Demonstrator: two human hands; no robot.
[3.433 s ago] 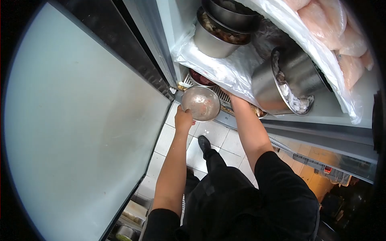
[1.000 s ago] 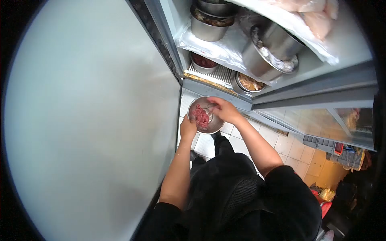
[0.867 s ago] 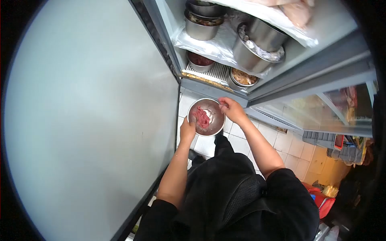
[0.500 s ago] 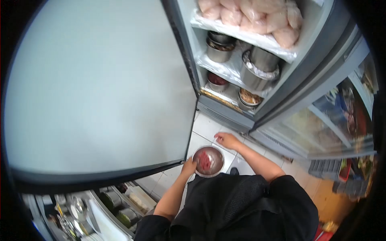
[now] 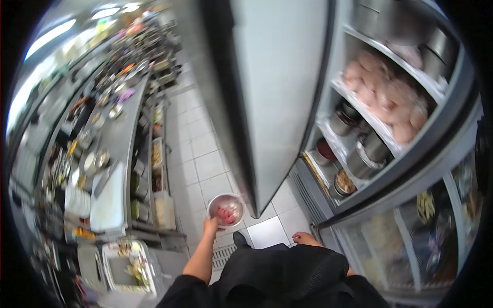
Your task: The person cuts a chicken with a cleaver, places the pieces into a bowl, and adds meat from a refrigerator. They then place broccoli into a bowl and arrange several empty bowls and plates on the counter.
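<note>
My left hand (image 5: 211,225) grips the rim of a round metal bowl (image 5: 239,209), which it carries out in front of my body over the floor. Pieces of reddish-pink raw meat (image 5: 225,215) lie inside the bowl. My right hand (image 5: 305,238) hangs low by my side, its fingers loosely bent with nothing seen in them. Nearest to that hand is the front of the fridge (image 5: 303,192). The fridge door (image 5: 280,77) stands ajar ahead of me, between the bowl and the shelves.
Bagged pale raw meat (image 5: 387,97) and metal pots (image 5: 367,154) fill the fridge shelves. Along the left runs a steel counter (image 5: 120,136) with a white cutting board (image 5: 110,200) and a knife (image 5: 105,179). A waste bin (image 5: 110,251) stands at lower left. White floor tiles (image 5: 203,151) form an aisle.
My view has turned left, bringing the counter and aisle into sight. The fridge door now stands less wide open. The bowl has moved with my left hand; my right hand has dropped back toward my side.
</note>
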